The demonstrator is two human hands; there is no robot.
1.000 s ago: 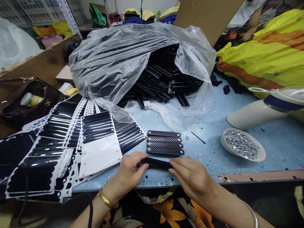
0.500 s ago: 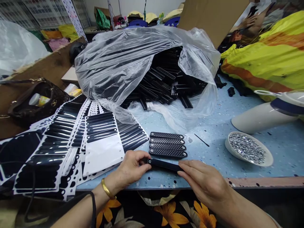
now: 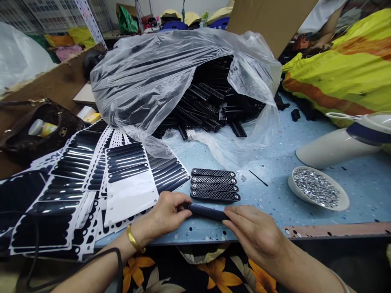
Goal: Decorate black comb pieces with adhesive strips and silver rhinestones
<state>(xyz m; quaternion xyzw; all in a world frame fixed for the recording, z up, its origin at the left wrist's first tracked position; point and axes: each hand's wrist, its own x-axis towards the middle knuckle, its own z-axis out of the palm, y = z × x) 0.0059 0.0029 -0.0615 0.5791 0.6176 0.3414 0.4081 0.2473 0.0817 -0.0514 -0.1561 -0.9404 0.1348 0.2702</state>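
We pinch a black strip [image 3: 207,212] at each end, left hand [image 3: 166,215] and right hand [image 3: 255,234], fingers closed on it, near the desk [image 3: 275,191] front edge. Four grilles [image 3: 214,190] lie just behind; bare desk stretches right toward the bowl [image 3: 317,191].

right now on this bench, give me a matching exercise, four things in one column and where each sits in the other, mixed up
Things:
1. black strip
2. row of four mesh strips
3. bowl of shiny bits
4. sticker sheets

Places:
A. to the left of the left hand, fanned over the table
B. far to the right, near a white appliance
C. held at its ends by the left hand and the right hand
D. flat on the table just beyond the held strip

Pairs: 1-C, 2-D, 3-B, 4-A
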